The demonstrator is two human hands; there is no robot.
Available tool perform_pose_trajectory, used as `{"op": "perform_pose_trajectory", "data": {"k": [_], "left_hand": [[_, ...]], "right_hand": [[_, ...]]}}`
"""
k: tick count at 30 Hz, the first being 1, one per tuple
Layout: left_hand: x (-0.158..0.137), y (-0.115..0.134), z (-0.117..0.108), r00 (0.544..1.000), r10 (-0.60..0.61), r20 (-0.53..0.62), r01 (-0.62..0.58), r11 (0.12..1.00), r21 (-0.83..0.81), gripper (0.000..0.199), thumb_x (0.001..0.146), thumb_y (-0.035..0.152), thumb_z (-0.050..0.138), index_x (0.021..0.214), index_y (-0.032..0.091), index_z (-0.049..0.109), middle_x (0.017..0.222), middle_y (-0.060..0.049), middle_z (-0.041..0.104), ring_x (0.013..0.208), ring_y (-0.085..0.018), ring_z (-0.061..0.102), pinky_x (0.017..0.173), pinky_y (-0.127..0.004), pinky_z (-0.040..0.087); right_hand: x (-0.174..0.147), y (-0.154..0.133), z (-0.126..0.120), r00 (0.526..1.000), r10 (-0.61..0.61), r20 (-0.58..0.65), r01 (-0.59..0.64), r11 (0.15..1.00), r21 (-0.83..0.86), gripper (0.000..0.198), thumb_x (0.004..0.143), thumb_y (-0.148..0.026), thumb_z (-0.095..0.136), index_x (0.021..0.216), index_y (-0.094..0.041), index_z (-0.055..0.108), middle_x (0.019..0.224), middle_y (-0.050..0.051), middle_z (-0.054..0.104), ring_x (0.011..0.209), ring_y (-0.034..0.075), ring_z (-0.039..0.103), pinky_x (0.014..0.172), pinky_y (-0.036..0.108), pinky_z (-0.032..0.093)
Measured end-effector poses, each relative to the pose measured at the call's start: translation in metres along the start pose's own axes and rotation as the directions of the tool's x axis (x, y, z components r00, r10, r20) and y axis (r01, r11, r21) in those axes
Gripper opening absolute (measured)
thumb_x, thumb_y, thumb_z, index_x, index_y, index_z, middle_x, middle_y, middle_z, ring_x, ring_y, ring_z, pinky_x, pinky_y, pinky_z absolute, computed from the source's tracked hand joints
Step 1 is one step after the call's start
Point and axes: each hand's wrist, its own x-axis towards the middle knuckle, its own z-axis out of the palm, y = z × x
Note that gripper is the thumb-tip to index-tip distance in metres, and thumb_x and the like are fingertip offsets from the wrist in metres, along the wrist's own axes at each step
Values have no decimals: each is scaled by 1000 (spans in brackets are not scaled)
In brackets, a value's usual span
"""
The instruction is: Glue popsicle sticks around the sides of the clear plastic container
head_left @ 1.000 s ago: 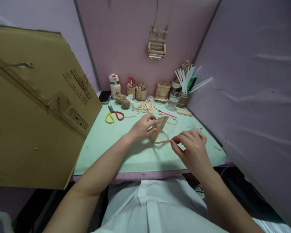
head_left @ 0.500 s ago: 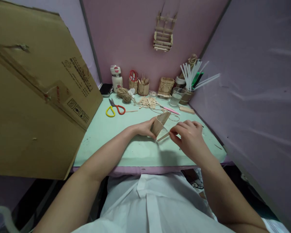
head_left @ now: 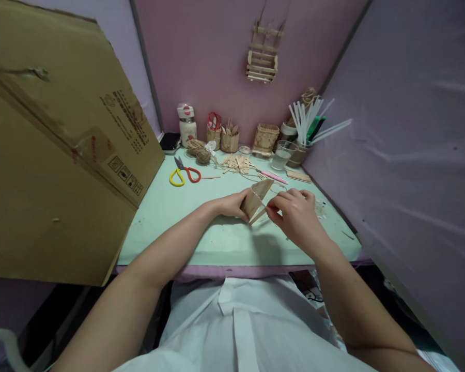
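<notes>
My left hand (head_left: 234, 204) is closed around the lower left side of a popsicle-stick piece (head_left: 253, 200). The piece is held tilted above the table, with pale flat panels and a braided-looking cord along its edge. My right hand (head_left: 294, 214) is closed in a pinch at the piece's right side. Its fingertips meet the upper end of a slim wooden stick (head_left: 258, 216), which slants down toward my left fingers. Whether the pinch also takes in the cord cannot be made out. Part of the piece is hidden behind my left fingers.
Behind lie scissors (head_left: 183, 173), a twine ball (head_left: 198, 151), loose sticks (head_left: 237, 164) and a pink pen-like tool (head_left: 273, 176). A cup of clear liquid (head_left: 282, 155) stands near a holder of white glue sticks (head_left: 305, 121). A cardboard sheet (head_left: 62, 155) leans at left.
My right hand has moved slightly left and up, closer to the popsicle-stick piece, and the slim stick now sits nearer its panel. My left hand keeps its hold, almost still.
</notes>
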Motion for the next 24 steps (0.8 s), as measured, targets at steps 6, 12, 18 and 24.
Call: {"op": "perform_pose_trajectory", "data": {"k": [6, 12, 18, 24], "left_hand": [[0, 1, 1, 1000, 14, 5, -14, 1000, -17, 101, 52, 36, 87, 138, 17, 38, 130, -10, 58, 125, -33, 52, 105, -46, 42], [-1, 4, 1, 1000, 18, -10, -18, 1000, -15, 97, 52, 36, 87, 135, 18, 41, 127, -9, 60, 124, -33, 53, 105, -47, 42], [-1, 7, 2, 1000, 8, -15, -9, 1000, -18, 95, 51, 34, 87, 133, 18, 42, 128, -8, 59, 124, -33, 52, 104, -45, 44], [-2, 10, 2, 1000, -11, -13, 11, 1000, -19, 93, 52, 36, 86, 132, 17, 43, 128, -8, 59, 123, -33, 53, 102, -43, 45]], "right_hand": [[3, 0, 1, 1000, -7, -9, 7, 1000, -7, 23, 90, -21, 53, 70, -20, 65, 73, 4, 70, 77, 19, 52, 81, 38, 22], [5, 0, 1, 1000, -4, 6, 4, 1000, -19, 23, 90, -22, 54, 70, -20, 65, 72, 3, 69, 77, 19, 52, 81, 38, 23], [6, 2, 2, 1000, 10, 16, -10, 1000, -15, 23, 90, -23, 54, 71, -20, 66, 73, 3, 70, 78, 19, 52, 80, 37, 22], [9, 2, 4, 999, 28, 20, -28, 1000, -1, 22, 89, -22, 56, 70, -20, 65, 73, 3, 70, 78, 19, 52, 78, 37, 22]]}}
